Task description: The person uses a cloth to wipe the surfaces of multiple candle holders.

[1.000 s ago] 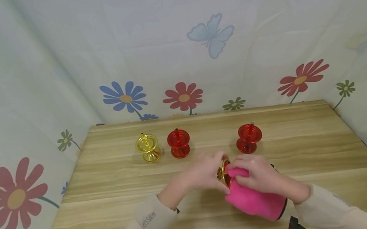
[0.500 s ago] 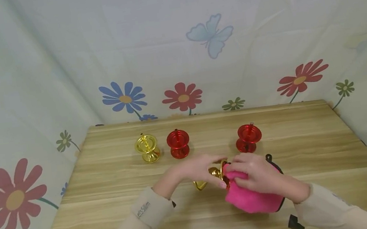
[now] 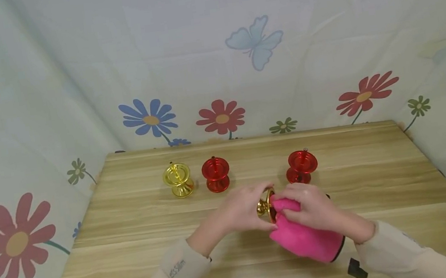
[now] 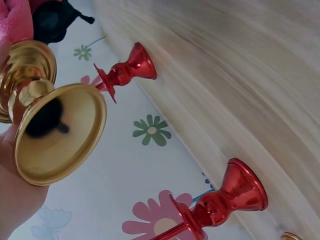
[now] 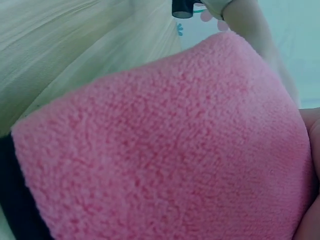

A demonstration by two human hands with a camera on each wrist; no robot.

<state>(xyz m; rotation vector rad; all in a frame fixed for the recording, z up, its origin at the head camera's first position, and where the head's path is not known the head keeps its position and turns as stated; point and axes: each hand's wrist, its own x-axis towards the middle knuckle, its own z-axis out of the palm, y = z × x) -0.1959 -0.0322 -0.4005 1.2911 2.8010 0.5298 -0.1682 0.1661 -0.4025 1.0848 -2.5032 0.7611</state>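
My left hand grips a shiny gold candle holder tipped on its side, its dish facing right. In the left wrist view the hollow underside of its base shows. My right hand pinches a bunched fold of a fluffy pink cloth against the inside of the dish. The rest of the cloth hangs below the right hand and ends in a black trim; it fills most of the right wrist view. Cloth and fingers hide the middle of the dish.
Towards the back of the wooden table stand a gold candle holder and a red one side by side. Another red candle holder stands further right, behind the right hand. A flower-printed curtain hangs behind the table.
The left hand's hold on the candle holder has shifted; the base that showed half a second ago is now covered by the hand. The hanging cloth has swung slightly. The right hand keeps its pinch.
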